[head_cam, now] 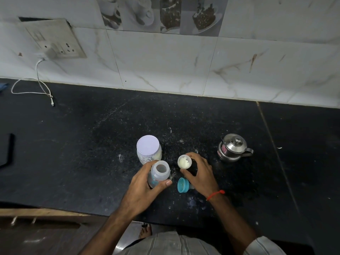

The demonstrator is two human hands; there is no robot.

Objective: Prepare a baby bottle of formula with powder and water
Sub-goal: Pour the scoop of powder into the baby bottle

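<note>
1. Looking down, we had the black counter (92, 144) under everything, dusted with spilled powder.
2. We wrapped our left hand (145, 188) round the baby bottle (159, 173), upright, mouth open, its long axis vertical.
3. We pinched a small cup of powder (184, 161) in our right hand (200, 173), just right of the bottle mouth and level with it; we judged the tip would go leftward, the right hand nearer.
4. We saw the lidded powder jar (148, 150) just behind the bottle, the steel kettle (232, 147) well right.
5. We noted the teal collar (182, 184) lying between our hands.
6. We spotted a red sticker on the kettle, unreadable.
</note>
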